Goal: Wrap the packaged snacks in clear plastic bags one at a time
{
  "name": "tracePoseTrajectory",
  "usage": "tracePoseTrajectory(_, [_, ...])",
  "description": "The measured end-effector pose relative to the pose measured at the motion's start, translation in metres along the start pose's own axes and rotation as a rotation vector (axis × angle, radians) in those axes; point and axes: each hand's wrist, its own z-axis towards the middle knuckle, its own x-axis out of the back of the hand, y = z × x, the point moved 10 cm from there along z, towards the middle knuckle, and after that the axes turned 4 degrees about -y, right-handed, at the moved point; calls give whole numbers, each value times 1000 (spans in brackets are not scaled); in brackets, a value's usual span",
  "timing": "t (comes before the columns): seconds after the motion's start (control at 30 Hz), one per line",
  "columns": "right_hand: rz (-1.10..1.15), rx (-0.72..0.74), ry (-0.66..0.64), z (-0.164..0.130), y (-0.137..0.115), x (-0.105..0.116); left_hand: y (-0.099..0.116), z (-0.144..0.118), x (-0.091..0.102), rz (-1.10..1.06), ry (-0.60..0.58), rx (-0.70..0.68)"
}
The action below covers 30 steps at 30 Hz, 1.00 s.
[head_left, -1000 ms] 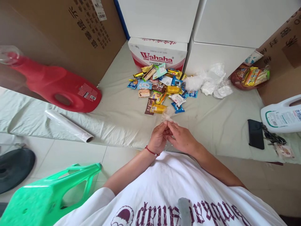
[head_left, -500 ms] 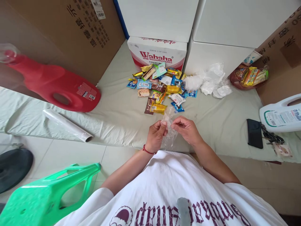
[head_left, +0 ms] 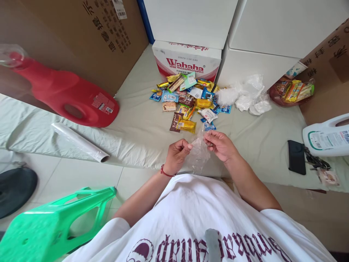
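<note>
My left hand [head_left: 176, 155] and my right hand [head_left: 219, 144] each pinch one side of a small clear plastic bag [head_left: 200, 154], held spread between them over the front of a pale cloth-covered surface [head_left: 141, 127]. The bag hangs down between my hands and looks to have nothing in it. Just beyond my hands lies a heap of several wrapped snacks [head_left: 188, 102] in yellow, blue and brown packets. The closest packets, a brown one and a yellow one, sit a little ahead of my left hand.
A red jug [head_left: 65, 95] lies at the left, a roll of clear film [head_left: 80, 142] near the front edge. Crumpled clear bags [head_left: 247, 96] and a filled snack bag [head_left: 293, 91] lie right. A phone [head_left: 296, 157], keys, a white jug [head_left: 327, 135], cartons behind, a green stool [head_left: 51, 223].
My hands have drawn apart and moved slightly forward, pulling the clear bag open between them. A second ago they were pressed together on the crumpled bag.
</note>
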Motion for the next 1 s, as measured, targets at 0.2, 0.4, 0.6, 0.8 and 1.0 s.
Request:
tracePoseTrajectory(0.2, [-23, -110, -152, -16, -22, 18, 16, 22, 23, -256, -159, 91])
tracePoseTrajectory(0.4, [-66, -114, -180, -6, -39, 63, 14, 33, 42, -310, -286, 295])
tracePoseTrajectory(0.6, [149, -147, 211, 4, 13, 92, -35, 45, 30, -444, -101, 416])
tracePoseTrajectory(0.8, [30, -13, 287, 12, 44, 62, -55, 37, 7, -395, -136, 437])
tracePoseTrajectory(1.0, [-68, -50, 235, 44, 15, 62, -47, 30, 18, -316, -187, 428])
